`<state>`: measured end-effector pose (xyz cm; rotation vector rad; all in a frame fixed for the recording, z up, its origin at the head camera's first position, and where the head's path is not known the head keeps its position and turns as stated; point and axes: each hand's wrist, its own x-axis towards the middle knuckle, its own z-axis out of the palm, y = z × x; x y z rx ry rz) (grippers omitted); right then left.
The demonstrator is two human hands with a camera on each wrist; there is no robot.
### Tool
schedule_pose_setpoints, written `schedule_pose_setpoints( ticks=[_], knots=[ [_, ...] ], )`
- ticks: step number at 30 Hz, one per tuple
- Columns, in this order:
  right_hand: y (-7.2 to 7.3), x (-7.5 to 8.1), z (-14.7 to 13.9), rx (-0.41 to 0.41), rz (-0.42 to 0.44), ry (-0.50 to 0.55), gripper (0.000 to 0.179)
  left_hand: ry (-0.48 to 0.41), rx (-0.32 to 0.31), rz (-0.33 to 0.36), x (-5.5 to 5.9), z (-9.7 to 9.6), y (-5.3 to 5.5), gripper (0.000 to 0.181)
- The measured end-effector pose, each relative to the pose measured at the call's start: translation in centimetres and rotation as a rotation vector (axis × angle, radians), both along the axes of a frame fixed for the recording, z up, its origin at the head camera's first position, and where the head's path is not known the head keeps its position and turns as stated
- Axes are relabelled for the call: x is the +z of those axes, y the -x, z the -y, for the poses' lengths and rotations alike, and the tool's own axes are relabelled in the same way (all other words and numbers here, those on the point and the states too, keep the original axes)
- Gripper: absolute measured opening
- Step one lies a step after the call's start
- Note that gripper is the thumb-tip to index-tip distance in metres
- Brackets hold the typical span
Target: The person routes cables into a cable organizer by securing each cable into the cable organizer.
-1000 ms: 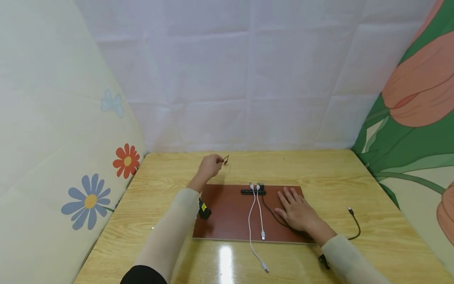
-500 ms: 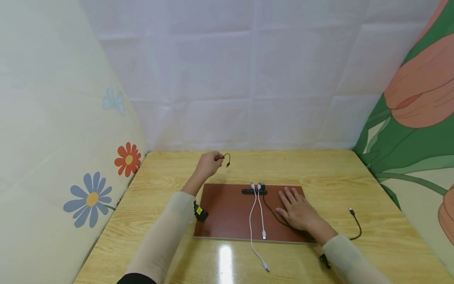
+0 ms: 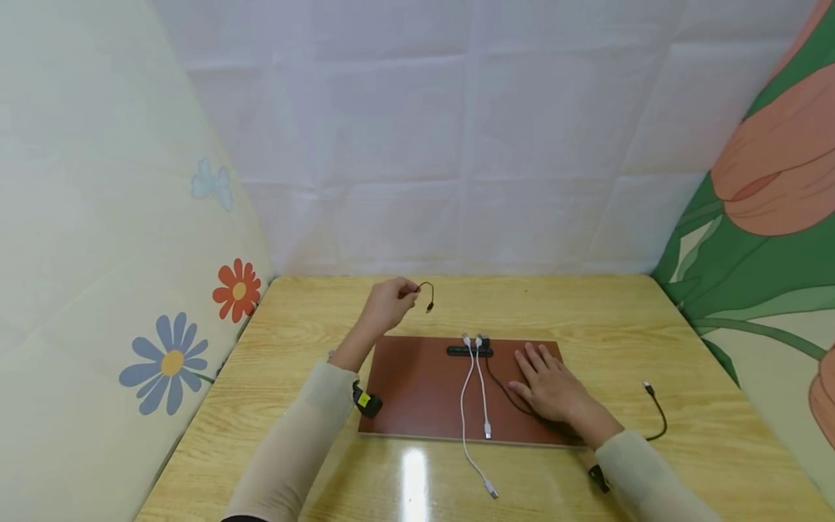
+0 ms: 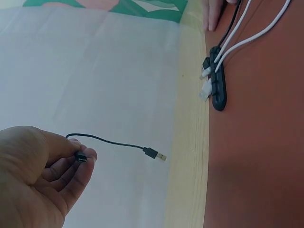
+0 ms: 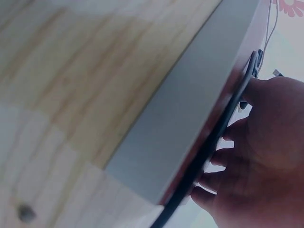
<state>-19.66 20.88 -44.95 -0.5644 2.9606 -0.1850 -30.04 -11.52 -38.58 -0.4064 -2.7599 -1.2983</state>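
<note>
My left hand [image 3: 389,303] is raised above the table beyond the back left corner of a reddish-brown board [image 3: 417,391]. It pinches a short black USB cable [image 4: 109,141] near one connector, between thumb and fingers. The cable's other plug [image 4: 151,153] dangles free. With fingers spread, my right hand [image 3: 550,389] rests on the right part of the board. At the board's far edge sits a black cable clip [image 4: 219,90]. Two white USB cables [image 3: 464,413] and a longer black cable [image 3: 502,394] run through it, the black one passing under my right hand.
The board lies on a wood-grain table [image 3: 313,319]. The black cable's far end [image 3: 657,409] curls on the table at right. One white cable hangs over the board's front edge. A white cloth backdrop [image 3: 391,145] stands behind, with flowered cloths at both sides.
My left hand has moved slightly right with the black USB cable, whose loose end now hangs down farther right. My right hand stays in place on the board.
</note>
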Motion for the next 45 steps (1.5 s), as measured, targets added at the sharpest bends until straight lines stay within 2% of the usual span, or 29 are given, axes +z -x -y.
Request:
schedule_pose_setpoints(
  ticks=[8,13,19,26,30,33,35,40,45],
  knots=[
    [0.1,0.2,-0.1,0.004,-0.012,-0.002,0.064,-0.069,-0.035,-0.015,0.7,-0.6,-1.8,0.020],
    [1.0,0.2,-0.3,0.006,0.024,0.044,0.065,-0.079,-0.071,-0.057,1.2,-0.8,-2.7,0.019],
    [2.4,1.5,0.3,-0.025,0.082,0.210,0.060,-0.069,-0.125,-0.117,1.8,-1.1,-3.9,0.017],
    [3.4,3.5,2.4,-0.077,0.101,0.461,0.039,-0.045,-0.158,-0.156,2.3,-1.7,-5.1,0.015],
    [3.6,4.1,3.6,-0.117,0.250,0.688,0.041,-0.064,-0.186,-0.166,2.5,-2.1,-5.7,0.016],
    [3.9,3.9,4.4,-0.093,0.420,0.895,0.050,-0.077,-0.206,-0.169,2.6,-2.4,-6.2,0.016],
    [4.1,3.8,4.9,-0.076,0.519,0.990,0.057,-0.085,-0.224,-0.162,2.6,-2.5,-6.5,0.016],
    [4.9,3.4,5.8,-0.101,0.675,1.120,0.074,-0.061,-0.289,-0.159,2.8,-2.7,-7.3,0.017],
    [5.7,3.5,6.4,-0.148,0.753,1.265,0.065,0.024,-0.397,-0.160,2.8,-2.5,-7.8,0.016]
  ],
)
